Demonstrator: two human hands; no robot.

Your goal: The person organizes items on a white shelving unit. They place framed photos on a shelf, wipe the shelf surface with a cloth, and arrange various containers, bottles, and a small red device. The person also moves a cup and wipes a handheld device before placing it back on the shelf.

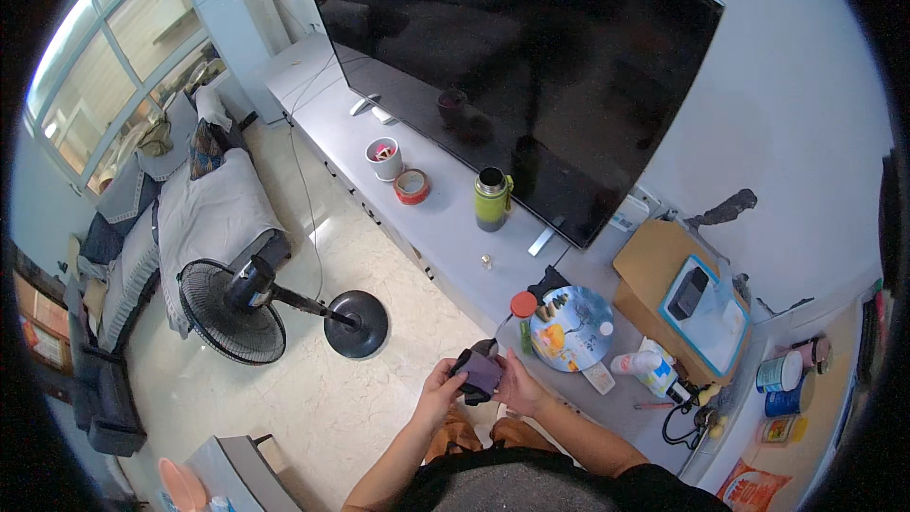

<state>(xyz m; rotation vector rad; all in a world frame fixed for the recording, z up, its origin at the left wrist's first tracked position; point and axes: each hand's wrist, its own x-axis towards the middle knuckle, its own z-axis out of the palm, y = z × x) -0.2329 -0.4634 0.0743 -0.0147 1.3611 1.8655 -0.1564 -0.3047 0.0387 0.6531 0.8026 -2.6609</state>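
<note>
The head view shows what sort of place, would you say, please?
Most likely a home's living room: a large television stands on a long, low cabinet, with a cloth-draped sofa and a pedestal fan off to the left.

The television screen (512, 66) looks glossy, the box (654, 251) matt cardboard.

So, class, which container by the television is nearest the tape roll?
The white cup, right beside the red roll; the green flask stands farther off.
</note>
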